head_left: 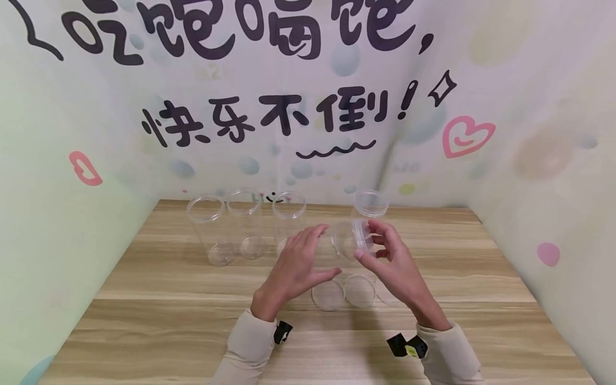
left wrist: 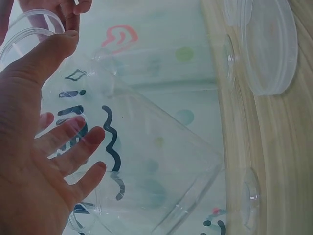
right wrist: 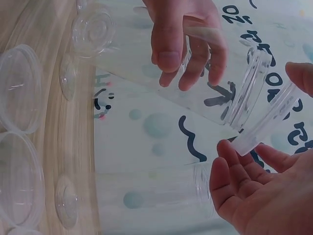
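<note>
My left hand (head_left: pixel 295 262) grips a clear plastic jar (left wrist: pixel 156 132), held tilted above the table with its mouth toward the right. The thumb lies on one side of the jar and the fingers on the other. Between thumb and fingers, my right hand (head_left: pixel 397 264) pinches a clear round lid (right wrist: pixel 269 120). In the right wrist view a narrow gap shows between this lid and the jar's rim (right wrist: pixel 248 90). More lids lie below the hands, among them a left one (head_left: pixel 328 295) and a middle one (head_left: pixel 360 291); the right hand partly covers another.
Upright clear jars stand along the back: one at far left (head_left: pixel 207 230), a second (head_left: pixel 245 224) beside it, a third (head_left: pixel 289 214) partly behind the left hand. Another jar (head_left: pixel 370 204) stands behind the right hand. A printed wall (head_left: pixel 279 176) closes the wooden table's (head_left: pixel 159 331) far side.
</note>
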`<state>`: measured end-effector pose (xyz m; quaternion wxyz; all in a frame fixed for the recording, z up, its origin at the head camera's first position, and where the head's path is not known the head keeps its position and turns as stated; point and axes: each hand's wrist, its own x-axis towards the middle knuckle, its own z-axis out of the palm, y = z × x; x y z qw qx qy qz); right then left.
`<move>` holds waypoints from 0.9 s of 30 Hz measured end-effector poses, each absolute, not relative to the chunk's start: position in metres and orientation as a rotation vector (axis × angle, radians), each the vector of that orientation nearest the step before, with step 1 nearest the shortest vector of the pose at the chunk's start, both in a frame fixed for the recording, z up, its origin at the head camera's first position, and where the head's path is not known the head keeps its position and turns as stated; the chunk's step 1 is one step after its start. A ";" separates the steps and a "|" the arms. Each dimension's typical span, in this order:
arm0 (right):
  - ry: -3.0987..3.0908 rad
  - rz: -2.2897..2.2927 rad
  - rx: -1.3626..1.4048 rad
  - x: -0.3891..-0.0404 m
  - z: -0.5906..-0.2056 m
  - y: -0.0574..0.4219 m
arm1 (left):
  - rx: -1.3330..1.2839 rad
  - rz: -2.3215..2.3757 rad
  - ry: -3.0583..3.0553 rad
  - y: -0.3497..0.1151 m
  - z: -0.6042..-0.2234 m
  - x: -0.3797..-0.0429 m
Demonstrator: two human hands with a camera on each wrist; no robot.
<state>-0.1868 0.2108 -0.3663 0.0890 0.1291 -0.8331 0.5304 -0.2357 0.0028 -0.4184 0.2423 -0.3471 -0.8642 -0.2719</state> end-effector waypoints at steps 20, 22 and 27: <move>-2.565 1.607 0.353 -0.186 -0.376 0.231 | -0.804 -0.947 -2.410 0.005 -0.418 -0.243; -2.568 1.607 0.353 -0.186 -0.377 0.233 | -0.789 -0.940 -2.421 0.004 -0.418 -0.243; -2.585 1.592 0.334 -0.186 -0.381 0.238 | -0.770 -0.996 -2.437 0.006 -0.415 -0.242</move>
